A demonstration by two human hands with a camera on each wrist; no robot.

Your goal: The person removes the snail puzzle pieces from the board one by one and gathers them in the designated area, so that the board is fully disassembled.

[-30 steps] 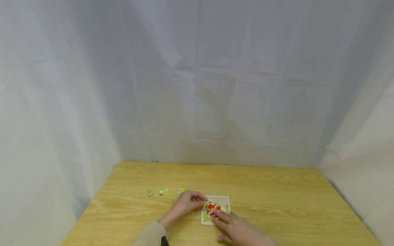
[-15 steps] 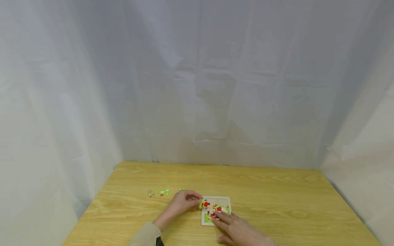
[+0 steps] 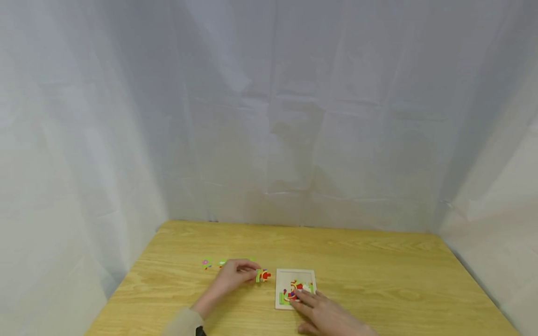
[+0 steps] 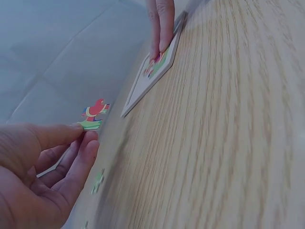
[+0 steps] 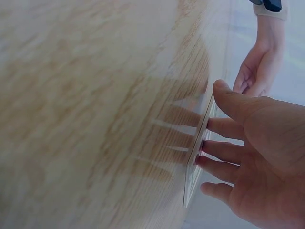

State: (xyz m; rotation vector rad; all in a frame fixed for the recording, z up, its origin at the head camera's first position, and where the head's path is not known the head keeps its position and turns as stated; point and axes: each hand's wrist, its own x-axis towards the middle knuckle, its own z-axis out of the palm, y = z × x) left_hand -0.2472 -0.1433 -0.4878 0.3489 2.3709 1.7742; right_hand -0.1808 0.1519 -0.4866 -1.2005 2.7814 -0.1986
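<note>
My left hand (image 3: 237,274) pinches a jigsaw puzzle piece (image 4: 95,113), red, yellow and green, between thumb and fingertips. It holds the piece up to the left of a square wooden puzzle tray (image 3: 282,275). Inside the tray, joined pieces (image 3: 293,285) in red, blue and green cover the lower part, while bare wood shows across the top. My right hand (image 3: 321,310) lies over the tray's lower right, its fairly straight fingers (image 5: 221,149) touching the pieces. Part of the picture is hidden under those fingers.
Loose puzzle pieces lie on the wooden table (image 3: 370,261) to the left, among them one with a pink spot (image 3: 205,262) and a green one (image 4: 97,181) partly behind my left hand. White sheeting (image 3: 294,140) hangs behind the table and along both sides.
My left hand has lifted the red and green piece off the tray's left part and carried it leftward. The right hand stays in place on the tray.
</note>
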